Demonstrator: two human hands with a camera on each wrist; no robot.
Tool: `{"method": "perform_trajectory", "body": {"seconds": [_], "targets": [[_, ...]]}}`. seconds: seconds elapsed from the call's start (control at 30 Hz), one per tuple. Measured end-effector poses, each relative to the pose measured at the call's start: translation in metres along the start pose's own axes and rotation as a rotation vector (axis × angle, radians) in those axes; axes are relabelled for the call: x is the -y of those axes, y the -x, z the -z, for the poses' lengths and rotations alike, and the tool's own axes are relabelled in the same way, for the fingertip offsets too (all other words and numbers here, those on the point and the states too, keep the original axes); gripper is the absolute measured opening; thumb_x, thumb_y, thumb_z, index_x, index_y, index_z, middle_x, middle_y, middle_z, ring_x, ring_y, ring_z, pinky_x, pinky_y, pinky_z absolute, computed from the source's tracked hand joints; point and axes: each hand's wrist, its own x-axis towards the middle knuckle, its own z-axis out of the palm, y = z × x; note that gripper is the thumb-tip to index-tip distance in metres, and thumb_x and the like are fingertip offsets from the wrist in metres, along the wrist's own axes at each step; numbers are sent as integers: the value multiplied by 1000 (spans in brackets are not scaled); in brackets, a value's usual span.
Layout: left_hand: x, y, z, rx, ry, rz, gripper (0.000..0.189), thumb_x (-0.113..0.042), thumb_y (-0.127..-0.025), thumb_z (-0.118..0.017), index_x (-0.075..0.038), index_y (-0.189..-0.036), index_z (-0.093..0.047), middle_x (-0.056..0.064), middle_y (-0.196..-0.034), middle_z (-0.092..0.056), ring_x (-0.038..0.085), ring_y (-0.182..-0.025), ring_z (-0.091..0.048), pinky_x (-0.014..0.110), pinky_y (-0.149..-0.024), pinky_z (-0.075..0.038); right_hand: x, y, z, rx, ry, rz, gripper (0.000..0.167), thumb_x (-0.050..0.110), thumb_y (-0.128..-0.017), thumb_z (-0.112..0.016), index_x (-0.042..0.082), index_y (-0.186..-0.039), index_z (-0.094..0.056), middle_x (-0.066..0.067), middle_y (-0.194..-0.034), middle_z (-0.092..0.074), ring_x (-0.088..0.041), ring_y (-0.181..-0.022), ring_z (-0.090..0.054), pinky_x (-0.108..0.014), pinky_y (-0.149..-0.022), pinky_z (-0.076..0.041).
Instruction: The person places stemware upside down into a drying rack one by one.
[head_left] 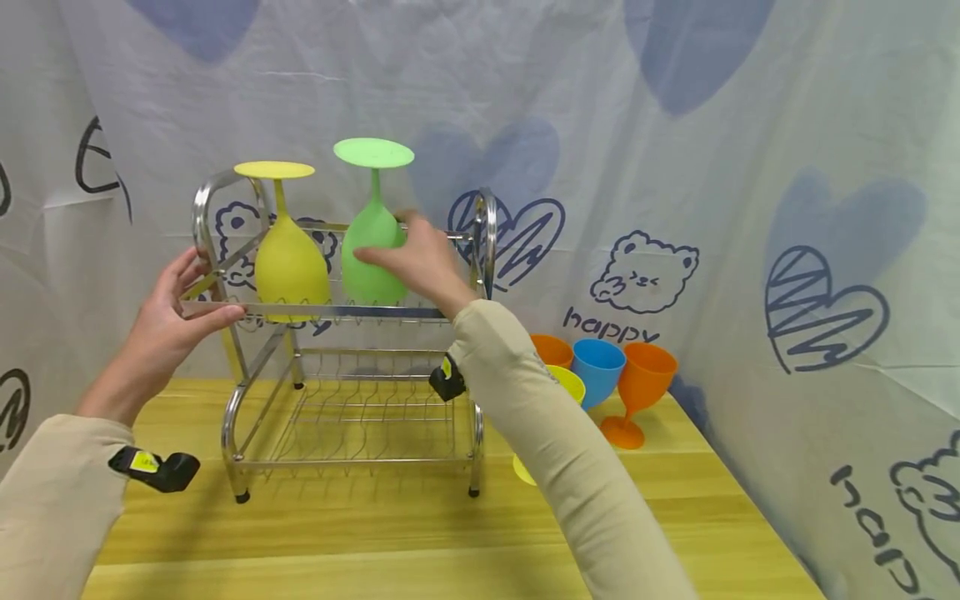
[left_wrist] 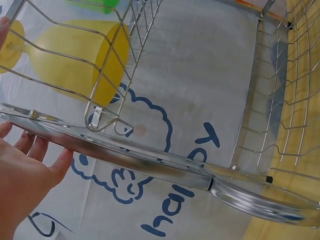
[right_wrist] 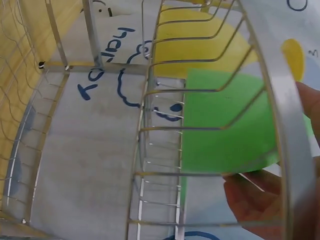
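A green plastic goblet stands upside down in the top basket of a two-tier metal dish rack. My right hand holds its bowl from the right, thumb in front and fingers behind. In the right wrist view, the green goblet's rim is down inside the wire basket. To its left a yellow goblet is also inverted in the top basket. My left hand grips the rack's upper left side, thumb along the front rail; its fingertips touch the metal side bar in the left wrist view.
Orange, blue and yellow goblets stand upright to the right of the rack, partly hidden by my right sleeve. The rack's lower wire tier sits above the wooden table. A printed curtain hangs close behind.
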Motion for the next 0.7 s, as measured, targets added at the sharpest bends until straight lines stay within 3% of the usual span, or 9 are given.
{"method": "perform_trajectory", "body": {"seconds": [0.1,0.27,0.33,0.47,0.57,0.7], "targets": [[0,1,-1,-2,3,-1,86,-13,-98,-58,-28,-156,4,12,-161,-1,-8,-101,-48,68,-106,-21,1,-4,-6,29,38,-40,72,38,-82,-77,5,-138,-45,-6,-115,-59,-19,-97,-59,-27,-75,-53],[0,1,-2,-10,2,-14,84,-14,-98,-57,-28,-156,2,12,-161,-1,-8,-101,-47,65,-107,-24,2,-8,-12,85,101,-89,79,42,-83,-75,4,-143,-40,-9,-126,-55,-21,-106,-56,-31,-85,-52],[1,2,-2,-15,-20,-20,83,-14,-98,-57,-28,-156,1,12,-161,-3,-7,-101,-48,52,-109,-32,2,-9,-14,104,119,-99,80,42,-84,-74,4,-145,-38,-10,-131,-53,-22,-111,-54,-32,-89,-51],[3,2,-2,-14,-44,-26,82,-15,-98,-57,-29,-156,0,12,-161,-3,-5,-102,-47,38,-105,-40,1,-11,-15,128,126,-112,80,41,-85,-73,4,-146,-37,-10,-132,-53,-22,-112,-54,-32,-89,-51],[3,2,-2,-15,-35,-24,82,-15,-99,-56,-29,-156,0,11,-161,-3,-3,-104,-46,48,-108,-36,-1,-13,-16,151,113,-110,78,40,-87,-72,3,-146,-37,-10,-129,-55,-22,-110,-56,-32,-87,-51],[4,4,-4,-30,-9,-11,81,-17,-99,-56,-30,-156,0,10,-161,-4,18,-117,-44,58,-109,-28,-1,-12,-16,177,92,-99,73,38,-88,-70,2,-143,-40,-11,-125,-57,-22,-106,-57,-31,-86,-52]]}}
